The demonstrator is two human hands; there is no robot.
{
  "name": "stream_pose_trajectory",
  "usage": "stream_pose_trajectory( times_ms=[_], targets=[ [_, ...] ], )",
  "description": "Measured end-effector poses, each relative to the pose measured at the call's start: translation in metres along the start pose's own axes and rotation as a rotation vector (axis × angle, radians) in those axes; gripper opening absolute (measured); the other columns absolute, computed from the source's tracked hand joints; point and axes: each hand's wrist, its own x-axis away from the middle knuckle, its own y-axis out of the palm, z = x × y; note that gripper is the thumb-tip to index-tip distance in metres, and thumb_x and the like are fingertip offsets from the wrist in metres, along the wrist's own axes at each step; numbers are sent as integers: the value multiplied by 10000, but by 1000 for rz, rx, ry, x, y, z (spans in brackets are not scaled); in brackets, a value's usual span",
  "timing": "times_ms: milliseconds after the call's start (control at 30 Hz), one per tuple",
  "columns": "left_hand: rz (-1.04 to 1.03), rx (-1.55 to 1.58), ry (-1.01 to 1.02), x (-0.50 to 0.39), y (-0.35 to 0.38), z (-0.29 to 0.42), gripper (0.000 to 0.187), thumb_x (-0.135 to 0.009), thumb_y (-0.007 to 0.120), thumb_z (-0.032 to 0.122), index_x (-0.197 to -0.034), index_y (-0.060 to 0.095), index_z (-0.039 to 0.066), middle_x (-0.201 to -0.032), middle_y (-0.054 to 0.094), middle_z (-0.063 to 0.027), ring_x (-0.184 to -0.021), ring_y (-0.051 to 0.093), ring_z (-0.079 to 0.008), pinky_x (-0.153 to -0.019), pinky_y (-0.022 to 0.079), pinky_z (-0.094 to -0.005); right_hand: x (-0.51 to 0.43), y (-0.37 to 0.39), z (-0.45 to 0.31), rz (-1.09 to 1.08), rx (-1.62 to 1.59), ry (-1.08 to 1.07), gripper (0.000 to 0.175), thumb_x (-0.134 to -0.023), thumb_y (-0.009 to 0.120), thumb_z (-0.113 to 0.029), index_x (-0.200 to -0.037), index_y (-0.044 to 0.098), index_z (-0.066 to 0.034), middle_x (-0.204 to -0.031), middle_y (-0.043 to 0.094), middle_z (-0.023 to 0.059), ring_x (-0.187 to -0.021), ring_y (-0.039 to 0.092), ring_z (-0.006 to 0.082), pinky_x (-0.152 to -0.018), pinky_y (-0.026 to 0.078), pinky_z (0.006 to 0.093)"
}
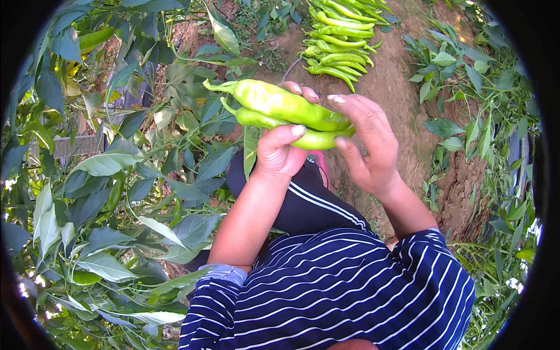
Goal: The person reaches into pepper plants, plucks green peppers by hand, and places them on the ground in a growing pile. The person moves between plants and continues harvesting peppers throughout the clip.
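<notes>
My left hand [282,151] grips a few long green peppers [284,105] side by side, its thumb across the lower one and its fingertips showing behind the upper one. Their stems point to the left. At the blunt right ends of the peppers is my right hand [367,140], its fingers spread and curved around the tips; whether it presses on them I cannot tell. Farther ahead, a long row of picked green peppers [341,48] lies on the bare soil.
Leafy pepper plants [109,245] crowd the left side, some bearing green peppers [95,39]. More plants [477,83] line the right edge. A soil path [393,83] runs between them. A wooden board [72,145] shows among the left leaves.
</notes>
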Motion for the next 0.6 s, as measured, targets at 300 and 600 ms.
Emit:
stream_pose_trajectory(
  times_ms=[300,600],
  targets=[
    [157,-84,-174,2,-14,-1,595,-646,629,33,-1209,444,78,-1125,497,-65,-1107,493,-203,-1006,378,-357,-7,15,36,-357,-576,527,411,-766,726,-177,-1102,599,23,-923,591,67,-861,573,167,-766,453,302],
    [586,-135,-170,0,-36,-5,282,-760,666,7,-1020,566,45,-907,596,-81,-874,574,-205,-851,466,-331,180,32,179,143,-1091,1595,189,-877,650,-181,-1005,571,-66,-943,509,4,-742,496,105,-580,418,231]
  ],
)
